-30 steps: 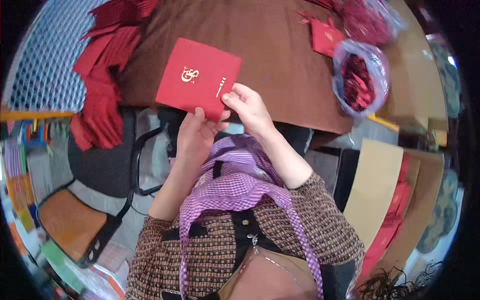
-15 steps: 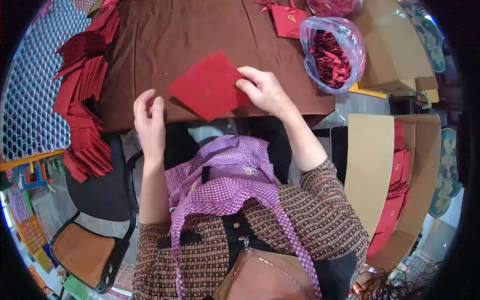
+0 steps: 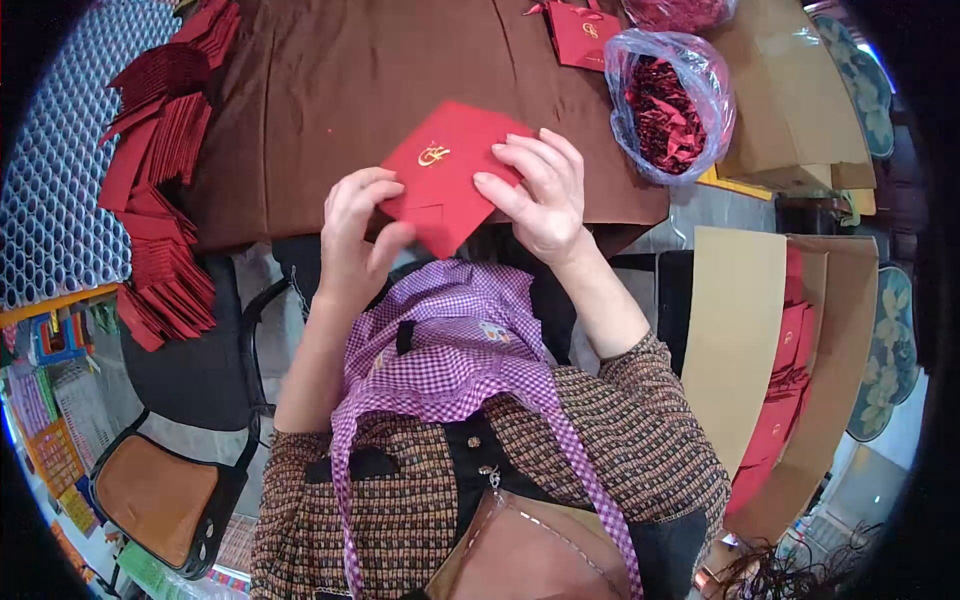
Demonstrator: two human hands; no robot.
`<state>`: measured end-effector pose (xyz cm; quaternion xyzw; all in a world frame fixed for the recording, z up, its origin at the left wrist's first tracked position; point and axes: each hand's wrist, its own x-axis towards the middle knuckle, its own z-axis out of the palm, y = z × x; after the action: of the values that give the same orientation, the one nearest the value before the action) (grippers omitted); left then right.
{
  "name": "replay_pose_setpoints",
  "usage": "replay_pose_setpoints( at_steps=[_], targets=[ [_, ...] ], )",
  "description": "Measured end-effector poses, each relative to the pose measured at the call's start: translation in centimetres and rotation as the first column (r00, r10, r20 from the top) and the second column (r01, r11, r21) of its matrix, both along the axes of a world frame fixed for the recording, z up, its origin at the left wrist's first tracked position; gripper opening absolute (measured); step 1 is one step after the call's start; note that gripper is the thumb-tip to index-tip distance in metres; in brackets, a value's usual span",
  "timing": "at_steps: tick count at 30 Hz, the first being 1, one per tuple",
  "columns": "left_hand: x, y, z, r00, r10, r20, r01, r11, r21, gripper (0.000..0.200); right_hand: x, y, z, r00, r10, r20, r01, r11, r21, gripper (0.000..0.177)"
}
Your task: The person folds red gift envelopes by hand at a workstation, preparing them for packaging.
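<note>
A flat red paper bag (image 3: pixel 452 185) with a gold emblem is held tilted, one corner downward, above the near edge of the brown-covered table. My right hand (image 3: pixel 545 195) is closed on its right side, thumb on the front face and fingers along the upper right edge. At the bag's left corner is my left hand (image 3: pixel 350 230). Its fingertips touch the edge there, while the slightly blurred thumb stands apart, close to the lower left edge. A fold line shows near the bag's bottom.
Stacks of folded red bags (image 3: pixel 160 160) line the table's left edge. At the upper right stand a finished red bag (image 3: pixel 582 38) and a clear plastic sack (image 3: pixel 670 110) of dark red pieces. A cardboard box (image 3: pixel 735 350) with red bags sits at right; an orange-seated chair (image 3: pixel 155 490) is lower left.
My left hand has moved up and right to the bag's edge. The bag has turned in my right hand and come slightly right, its emblem now clearly visible. The right fingers are more spread.
</note>
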<state>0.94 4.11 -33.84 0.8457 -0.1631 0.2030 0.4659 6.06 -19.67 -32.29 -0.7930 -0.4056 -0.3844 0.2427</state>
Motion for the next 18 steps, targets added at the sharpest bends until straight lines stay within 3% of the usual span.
replay_pose_setpoints(
  at_steps=[2, 5, 9, 12, 14, 15, 16, 17, 18],
  targets=[
    [-0.5, -0.2, 0.0, 0.999, -0.030, 0.037, 0.027, 0.996, 0.079, 0.057, -0.2, -0.2, -0.5, 1.000, -0.016, 0.004, 0.016, 1.000, 0.018, 0.028],
    [-1.2, -1.5, 0.5, 0.990, -0.054, 0.132, 0.020, 0.968, 0.249, 0.088, -0.2, -0.3, -1.7, 0.999, -0.033, 0.002, 0.032, 0.999, 0.042, 0.030],
    [-1.2, -2.6, 0.1, 0.992, 0.017, 0.128, -0.053, 0.958, 0.282, 0.081, -0.6, -0.6, -2.5, 1.000, -0.029, 0.004, 0.029, 0.999, 0.044, 0.030],
    [-0.5, -1.7, -1.1, 0.993, 0.060, 0.100, -0.086, 0.957, 0.278, 0.064, -1.0, -1.1, -2.6, 0.998, -0.064, -0.010, 0.065, 0.996, 0.063, 0.029],
    [0.1, -0.2, -4.5, 0.966, 0.231, -0.112, -0.218, 0.969, 0.114, 0.048, -1.3, -1.6, -2.7, 0.997, -0.074, -0.008, 0.074, 0.995, 0.067, 0.029],
    [0.5, -0.2, -3.9, 0.837, 0.009, -0.547, -0.333, 0.802, -0.496, 0.039, -1.6, -1.9, -2.7, 0.997, -0.080, -0.010, 0.081, 0.994, 0.067, 0.030],
    [0.7, -0.2, -3.3, 0.836, 0.012, -0.549, -0.337, 0.801, -0.496, 0.039, -1.8, -2.2, -2.8, 0.996, -0.084, -0.013, 0.085, 0.994, 0.067, 0.031],
    [0.8, 0.1, -2.5, 0.707, -0.355, -0.612, -0.327, 0.603, -0.728, 0.037, -2.0, -2.5, -3.3, 0.998, -0.069, -0.008, 0.070, 0.995, 0.065, 0.030],
    [0.9, -0.1, -1.4, 0.527, -0.686, -0.502, -0.386, 0.333, -0.860, 0.036, -2.3, -2.6, -3.4, 0.998, -0.063, -0.011, 0.063, 0.996, 0.067, 0.030]
  ],
)
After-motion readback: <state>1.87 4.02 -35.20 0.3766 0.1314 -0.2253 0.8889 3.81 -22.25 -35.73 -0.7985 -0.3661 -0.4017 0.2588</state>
